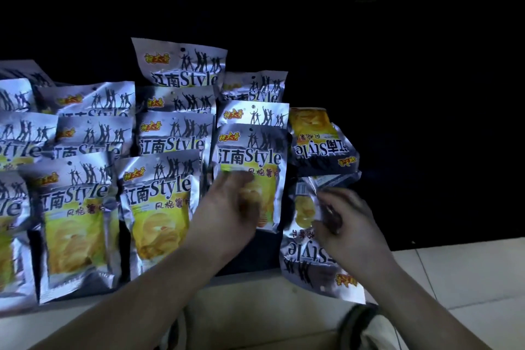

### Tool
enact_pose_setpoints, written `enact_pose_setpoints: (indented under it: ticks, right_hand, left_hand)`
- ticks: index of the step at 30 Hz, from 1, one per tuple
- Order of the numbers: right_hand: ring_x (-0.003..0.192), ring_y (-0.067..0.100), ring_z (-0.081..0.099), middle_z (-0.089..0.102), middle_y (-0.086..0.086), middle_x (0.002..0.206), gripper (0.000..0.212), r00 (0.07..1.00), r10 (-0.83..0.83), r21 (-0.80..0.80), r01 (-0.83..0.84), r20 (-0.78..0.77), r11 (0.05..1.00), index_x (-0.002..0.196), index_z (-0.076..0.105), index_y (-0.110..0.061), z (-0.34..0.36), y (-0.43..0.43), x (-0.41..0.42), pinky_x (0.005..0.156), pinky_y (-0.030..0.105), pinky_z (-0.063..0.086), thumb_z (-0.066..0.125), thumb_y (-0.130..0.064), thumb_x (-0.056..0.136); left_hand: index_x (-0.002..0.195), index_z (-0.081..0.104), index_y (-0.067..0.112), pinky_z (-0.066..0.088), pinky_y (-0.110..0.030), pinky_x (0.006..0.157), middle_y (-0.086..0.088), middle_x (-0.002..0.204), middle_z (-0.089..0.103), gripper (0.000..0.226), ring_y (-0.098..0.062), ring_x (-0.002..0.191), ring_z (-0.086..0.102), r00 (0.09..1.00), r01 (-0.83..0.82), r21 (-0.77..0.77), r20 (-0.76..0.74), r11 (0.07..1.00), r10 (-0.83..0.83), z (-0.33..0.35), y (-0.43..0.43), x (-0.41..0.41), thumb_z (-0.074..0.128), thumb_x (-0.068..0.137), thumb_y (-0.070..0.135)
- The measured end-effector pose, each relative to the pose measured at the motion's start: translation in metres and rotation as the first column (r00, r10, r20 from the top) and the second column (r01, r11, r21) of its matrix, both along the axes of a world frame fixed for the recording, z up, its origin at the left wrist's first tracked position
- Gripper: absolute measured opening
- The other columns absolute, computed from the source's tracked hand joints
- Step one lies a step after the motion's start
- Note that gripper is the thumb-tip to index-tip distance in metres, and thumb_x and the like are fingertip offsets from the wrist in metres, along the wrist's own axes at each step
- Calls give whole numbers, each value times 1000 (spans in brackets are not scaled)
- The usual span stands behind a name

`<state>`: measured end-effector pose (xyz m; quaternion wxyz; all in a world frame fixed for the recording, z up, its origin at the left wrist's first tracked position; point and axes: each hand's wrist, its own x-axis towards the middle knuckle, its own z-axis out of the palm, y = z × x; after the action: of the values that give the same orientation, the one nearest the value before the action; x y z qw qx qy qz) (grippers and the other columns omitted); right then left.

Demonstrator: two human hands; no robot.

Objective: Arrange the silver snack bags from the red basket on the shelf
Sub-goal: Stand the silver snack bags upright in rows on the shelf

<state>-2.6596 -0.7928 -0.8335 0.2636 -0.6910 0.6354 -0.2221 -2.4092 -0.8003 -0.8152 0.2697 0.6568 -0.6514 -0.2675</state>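
Several silver snack bags with yellow chip pictures stand in overlapping rows on a dark shelf (255, 253). My left hand (227, 207) rests its fingers on the lower front of the upright bag (252, 156) at the right end of the rows. My right hand (346, 224) grips an upside-down silver bag (306, 253) by its upper edge, just right of that row. Another upside-down bag (321, 142) lies behind it. The red basket is out of sight.
The shelf's light front edge (270, 290) runs below the bags. Pale floor tiles (468, 273) show at the lower right. Everything above and right of the bags is dark. Light trouser fabric (372, 327) shows at the bottom.
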Motion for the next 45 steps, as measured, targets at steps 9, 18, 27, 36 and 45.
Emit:
enact_pose_setpoints:
  ticks: [9,18,27,36,45]
  right_hand:
    - [117,-11,55,55,-39,121,33,957,-110,152,71,270,986,121,72,-32,13,8,-4,96,11,46,70,-42,90]
    - [98,-13,61,68,-21,108,34,954,-110,267,33,279,963,97,65,-49,32,9,-15,80,3,44,65,-15,97]
    - [104,6,65,67,-13,107,15,886,-146,-329,310,439,892,109,64,-28,138,2,-10,88,20,49,69,-31,95]
    - [120,-3,56,63,-19,126,56,890,49,73,-92,454,993,114,69,-38,109,21,43,95,10,42,94,-44,63]
    - [146,2,34,43,-22,152,30,770,23,1,-30,637,1000,108,70,-41,87,22,58,117,43,36,77,-40,79]
  left_hand:
    - [132,56,38,57,-36,75,7,122,55,57,-19,109,59,848,497,-31,227,867,-478,-2,31,-43,67,80,60]
    - [89,72,29,56,-34,71,9,115,67,11,-18,98,62,751,635,-105,313,765,-581,-26,40,-57,70,81,22]
    - [86,63,15,38,-31,44,-11,60,60,12,-18,48,50,849,29,-13,-527,999,-31,88,7,-62,67,97,15]
    - [90,54,-1,62,-54,58,-18,70,59,16,-38,59,70,702,-190,163,-667,968,250,130,12,-36,63,97,10]
    - [94,59,4,41,-23,46,-10,69,58,12,-24,55,56,730,-71,233,-651,970,210,119,4,-5,65,97,14]
